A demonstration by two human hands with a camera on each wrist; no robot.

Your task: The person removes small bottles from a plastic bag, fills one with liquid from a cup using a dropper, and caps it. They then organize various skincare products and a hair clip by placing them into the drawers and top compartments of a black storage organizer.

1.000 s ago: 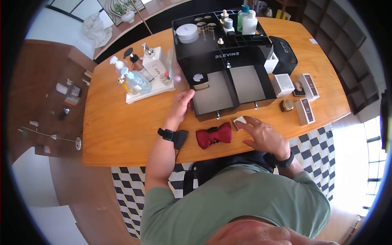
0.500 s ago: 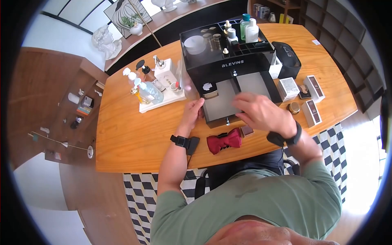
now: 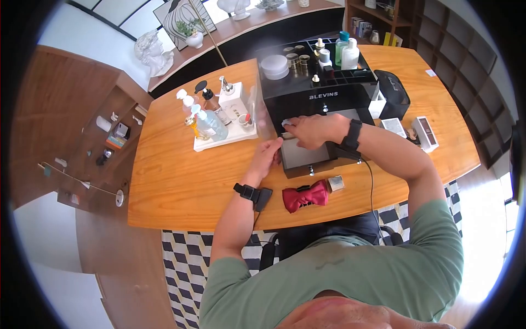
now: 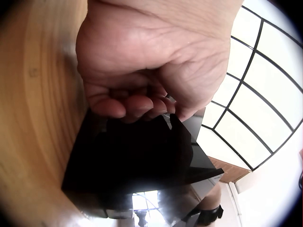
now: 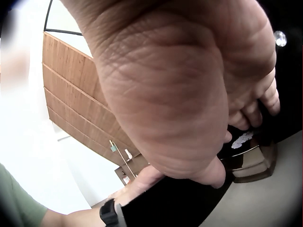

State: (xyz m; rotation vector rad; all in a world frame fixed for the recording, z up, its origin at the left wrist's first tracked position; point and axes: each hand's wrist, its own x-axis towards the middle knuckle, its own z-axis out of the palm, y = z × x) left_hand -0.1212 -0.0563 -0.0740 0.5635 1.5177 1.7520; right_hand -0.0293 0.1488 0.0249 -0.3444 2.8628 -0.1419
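My left hand (image 3: pixel 267 159) (image 4: pixel 151 61) grips the side wall of the open left drawer (image 3: pixel 301 158) (image 4: pixel 128 156), fingers curled against its outside and thumb at the top edge. Over that drawer's back left corner reaches my right hand (image 3: pixel 318 131) (image 5: pixel 170 90). Its loosely bent fingers and thumb are around the black top of a small glass-sided item (image 3: pixel 286 134) (image 5: pixel 255 165) with a white emblem; firm contact cannot be told. A red bow tie (image 3: pixel 305 196) lies before the drawers, beside a small pale-topped box (image 3: pixel 336 183).
Pump bottles stand on a white tray (image 3: pixel 227 136) at the left. The black organizer (image 3: pixel 323 98) carries jars and bottles on top. To its right are a black case (image 3: pixel 391 94) and white boxes (image 3: pixel 424 134). A cable (image 3: pixel 372 189) hangs from the right wrist.
My right hand has left the small box beside the bow tie and moved across the drawers to the emblem-topped item. The left hand keeps its hold on the drawer side.
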